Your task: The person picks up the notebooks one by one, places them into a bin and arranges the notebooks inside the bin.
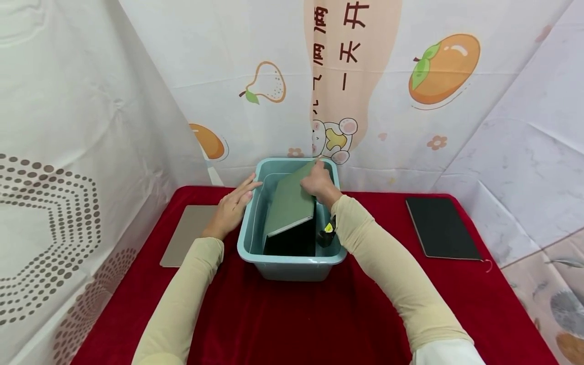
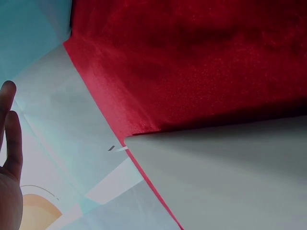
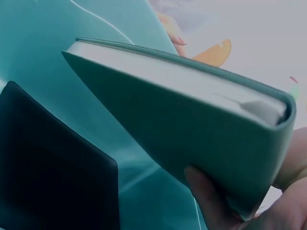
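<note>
A blue-green plastic basin (image 1: 292, 268) stands in the middle of the red cloth. My right hand (image 1: 319, 182) grips a green hardcover notebook (image 1: 292, 197) by its far right part, holding it tilted inside the basin. Seen in the right wrist view, the notebook (image 3: 177, 91) has white pages, and a finger lies against its cover. Below it in the basin lies a black notebook (image 3: 53, 163), partly covered in the head view. My left hand (image 1: 230, 210) is at the basin's left rim, fingers extended; whether they touch the rim is hard to tell.
A grey-beige notebook (image 1: 187, 233) lies on the left of the red cloth (image 1: 292, 319), partly behind my left arm. To the right lies another black notebook (image 1: 442, 228) with a ribbon at its corner. Printed curtains (image 1: 219, 61) hang behind the table.
</note>
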`<state>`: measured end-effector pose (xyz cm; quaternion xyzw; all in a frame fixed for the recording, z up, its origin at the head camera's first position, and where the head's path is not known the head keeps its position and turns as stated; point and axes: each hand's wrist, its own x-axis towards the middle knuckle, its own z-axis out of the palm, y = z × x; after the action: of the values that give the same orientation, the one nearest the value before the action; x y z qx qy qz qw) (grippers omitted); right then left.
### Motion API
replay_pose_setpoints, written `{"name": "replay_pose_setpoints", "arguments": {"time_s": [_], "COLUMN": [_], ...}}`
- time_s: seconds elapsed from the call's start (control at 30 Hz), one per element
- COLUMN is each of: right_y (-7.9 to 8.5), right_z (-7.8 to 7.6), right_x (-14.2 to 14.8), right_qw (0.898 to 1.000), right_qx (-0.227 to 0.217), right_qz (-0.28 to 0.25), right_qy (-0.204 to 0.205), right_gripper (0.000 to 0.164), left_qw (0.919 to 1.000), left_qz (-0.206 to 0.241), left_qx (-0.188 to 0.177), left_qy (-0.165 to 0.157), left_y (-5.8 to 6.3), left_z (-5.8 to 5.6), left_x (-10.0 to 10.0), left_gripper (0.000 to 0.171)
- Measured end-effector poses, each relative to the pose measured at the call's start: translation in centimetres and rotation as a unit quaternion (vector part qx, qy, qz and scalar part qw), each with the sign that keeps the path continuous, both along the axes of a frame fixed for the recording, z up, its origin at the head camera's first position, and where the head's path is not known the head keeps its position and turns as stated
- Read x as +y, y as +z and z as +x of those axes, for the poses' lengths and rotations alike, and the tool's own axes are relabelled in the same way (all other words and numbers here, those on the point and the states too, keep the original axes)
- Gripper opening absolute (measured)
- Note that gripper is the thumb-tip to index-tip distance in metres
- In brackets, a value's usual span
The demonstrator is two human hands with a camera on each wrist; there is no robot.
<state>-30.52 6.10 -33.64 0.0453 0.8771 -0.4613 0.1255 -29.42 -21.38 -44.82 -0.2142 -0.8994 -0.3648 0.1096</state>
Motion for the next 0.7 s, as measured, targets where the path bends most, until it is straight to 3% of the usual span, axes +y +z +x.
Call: {"name": "replay_pose_setpoints", "arguments": {"time_s": [0.3,0.7], "right_y": [-0.5,-0.9], "right_z": [-0.4,-0.8], "right_x": [-0.8,-2.3], "right_qw": [1.000,0.999], "right_qx": [-0.026,-0.038], "right_qz": [0.012,-0.023], "right_qy": [0.012,0.001], "right_gripper": [0.077,0.078], "left_qw": [0.9999,0.9997], "left_qz": [0.009,0.025], "left_qx": [-0.006,-0.005], "left_qy": [-0.005,-0.004], "left_y": [-0.2,-0.2], "left_z": [0.1,-0.1], "left_x": [0.2,0.1], "left_gripper": [0.044,0.045]}}
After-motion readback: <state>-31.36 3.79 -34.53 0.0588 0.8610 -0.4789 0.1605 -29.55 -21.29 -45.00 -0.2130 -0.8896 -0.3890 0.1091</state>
